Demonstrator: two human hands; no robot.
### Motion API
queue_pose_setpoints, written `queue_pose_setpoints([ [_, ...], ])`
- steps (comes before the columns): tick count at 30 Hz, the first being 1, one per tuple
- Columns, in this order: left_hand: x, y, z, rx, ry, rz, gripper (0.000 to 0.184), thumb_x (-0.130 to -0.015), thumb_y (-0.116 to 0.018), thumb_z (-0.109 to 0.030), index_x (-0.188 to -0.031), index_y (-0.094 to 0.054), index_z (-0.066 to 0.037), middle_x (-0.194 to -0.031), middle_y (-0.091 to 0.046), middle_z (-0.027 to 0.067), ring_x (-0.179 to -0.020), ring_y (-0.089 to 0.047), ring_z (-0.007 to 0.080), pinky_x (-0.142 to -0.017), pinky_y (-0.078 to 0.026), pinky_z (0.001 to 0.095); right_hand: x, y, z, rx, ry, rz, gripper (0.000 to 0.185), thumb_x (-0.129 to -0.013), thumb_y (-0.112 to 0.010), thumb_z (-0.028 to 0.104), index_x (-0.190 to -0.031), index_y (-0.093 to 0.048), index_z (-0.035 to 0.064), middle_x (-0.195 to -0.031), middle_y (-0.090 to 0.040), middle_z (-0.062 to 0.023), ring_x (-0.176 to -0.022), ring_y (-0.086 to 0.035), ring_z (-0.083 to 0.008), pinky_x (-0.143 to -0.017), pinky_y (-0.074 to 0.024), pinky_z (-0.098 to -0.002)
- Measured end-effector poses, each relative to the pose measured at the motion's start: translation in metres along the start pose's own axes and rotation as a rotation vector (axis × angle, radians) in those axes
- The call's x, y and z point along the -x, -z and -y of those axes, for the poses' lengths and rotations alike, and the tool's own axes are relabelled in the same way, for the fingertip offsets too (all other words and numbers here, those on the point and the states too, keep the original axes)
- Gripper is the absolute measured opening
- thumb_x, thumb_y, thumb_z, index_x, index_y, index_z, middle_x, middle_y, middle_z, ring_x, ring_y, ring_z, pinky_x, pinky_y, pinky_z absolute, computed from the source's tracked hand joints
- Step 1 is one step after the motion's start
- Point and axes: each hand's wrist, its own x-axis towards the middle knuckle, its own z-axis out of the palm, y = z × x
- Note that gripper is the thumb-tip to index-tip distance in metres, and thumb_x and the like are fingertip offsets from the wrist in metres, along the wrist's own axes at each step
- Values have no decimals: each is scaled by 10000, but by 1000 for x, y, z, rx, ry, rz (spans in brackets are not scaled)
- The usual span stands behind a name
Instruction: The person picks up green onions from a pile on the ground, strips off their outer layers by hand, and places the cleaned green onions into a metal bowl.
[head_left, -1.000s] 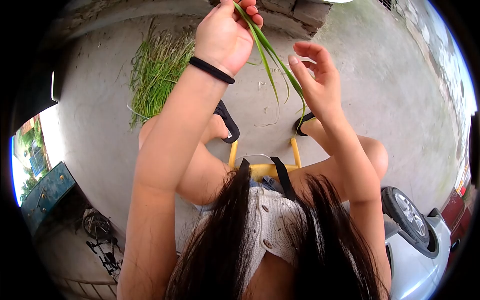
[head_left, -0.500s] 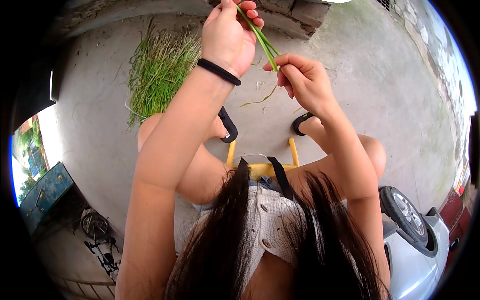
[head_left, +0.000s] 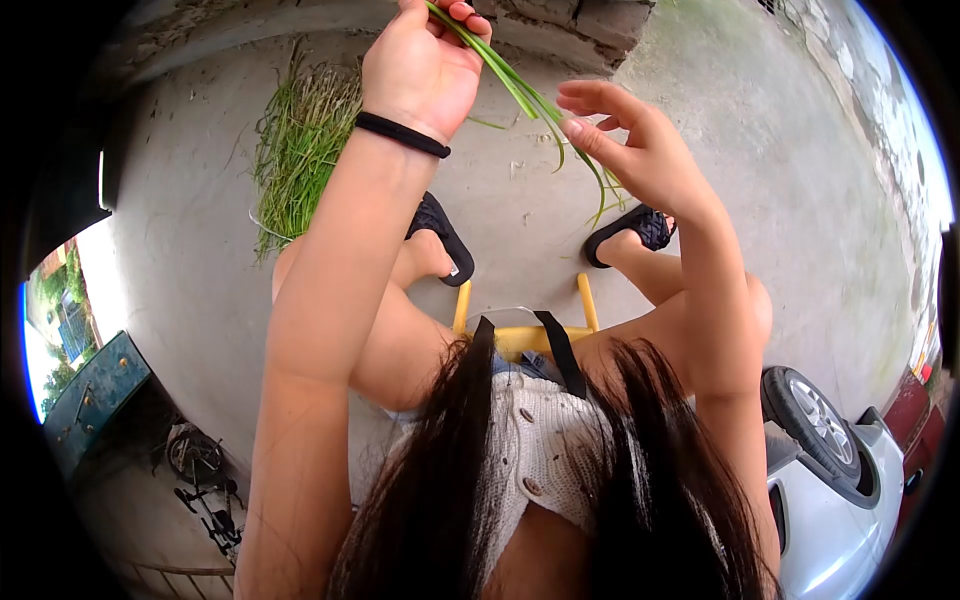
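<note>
My left hand [head_left: 425, 68] is at the top, its fingers wrapped round one end of a few long green blades [head_left: 522, 92]. The blades slant down to the right, and their thin tips hang loose over the floor. Beside their lower part is my right hand [head_left: 640, 145], thumb and fingers apart, with the thumb tip touching or very near the blades. A black band circles my left wrist. Left of that wrist, a heap of green and straw-coloured grass [head_left: 300, 150] lies on the concrete.
Below my hands are my knees, black sandals [head_left: 445, 240] and a yellow stool [head_left: 520, 340]. A silver car [head_left: 835, 530] with a wheel [head_left: 815, 425] stands at the lower right. Bicycle parts [head_left: 205, 480] are at the lower left. A brick edge [head_left: 570, 30] runs along the top.
My right hand closed on the blades half a second ago and has opened since. My left hand has moved a little left with the blades. More of the right sandal shows.
</note>
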Motion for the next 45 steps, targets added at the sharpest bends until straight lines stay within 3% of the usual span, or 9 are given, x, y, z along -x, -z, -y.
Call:
queue_pose_setpoints([
  [5,-3,1,2,18,24,23,210,-967,-401,-225,-906,-524,-66,-807,-541,48,-709,-496,162,-692,-440,297,-14,-13,-17,-541,-141,242,262,-869,-605,232,-987,-576,-1,-894,-615,-61,-712,-557,-103,-668,-461,-261],
  [10,-3,3,-3,31,19,37,209,-966,-402,-225,-905,-527,-68,-802,-542,46,-701,-493,161,-691,-439,297,-15,-6,-8,-696,-178,109,181,-849,-637,167,-958,-586,32,-731,-572,16,-654,-533,-54,-510,-384,-182],
  [20,-3,4,-7,37,8,3,221,-966,-403,-225,-898,-529,-57,-791,-541,48,-678,-488,158,-670,-440,288,-7,-2,4,-534,-153,352,230,-901,-470,148,-1062,-601,48,-666,-487,49,-562,-377,-34,-516,-333,-186],
  [23,-1,5,-3,19,39,-36,213,-963,-414,-241,-912,-521,-64,-778,-521,35,-660,-474,145,-647,-430,273,-9,-6,-6,-420,-131,295,247,-900,-458,146,-1082,-592,46,-657,-473,50,-565,-382,-37,-518,-342,-193],
  [26,-7,11,-9,58,107,93,242,-986,-348,-216,-928,-479,-21,-821,-486,40,-715,-465,143,-706,-427,295,-9,-3,-8,-336,-105,292,263,-902,-458,165,-1097,-585,41,-664,-479,42,-567,-382,-37,-519,-341,-199],
  [32,-18,16,-31,108,85,165,288,-990,-320,-237,-878,-471,-19,-792,-492,44,-686,-455,154,-697,-424,309,-1,12,-4,-628,-231,246,254,-900,-462,157,-1072,-597,27,-688,-494,42,-568,-376,-23,-516,-319,-196],
  [35,-18,15,-34,110,76,135,292,-991,-314,-234,-875,-472,-17,-791,-491,52,-680,-451,156,-695,-424,308,-4,26,-6,-560,-157,379,248,-891,-465,149,-1047,-600,12,-685,-502,44,-575,-378,-20,-516,-316,-194],
  [41,-3,4,-22,87,39,85,249,-989,-336,-238,-954,-486,-42,-834,-502,64,-696,-465,147,-684,-436,311,-5,28,-8,-241,-170,219,224,-857,-464,113,-1016,-618,77,-639,-479,46,-552,-355,-22,-498,-301,-201],
  [45,-2,-1,-30,88,43,48,239,-983,-357,-238,-921,-488,-49,-821,-514,57,-689,-469,151,-672,-441,316,-4,33,-22,126,-151,1,328,-862,-537,98,-1190,-543,80,-755,-603,-68,-633,-558,-156,-604,-454,-297],
])
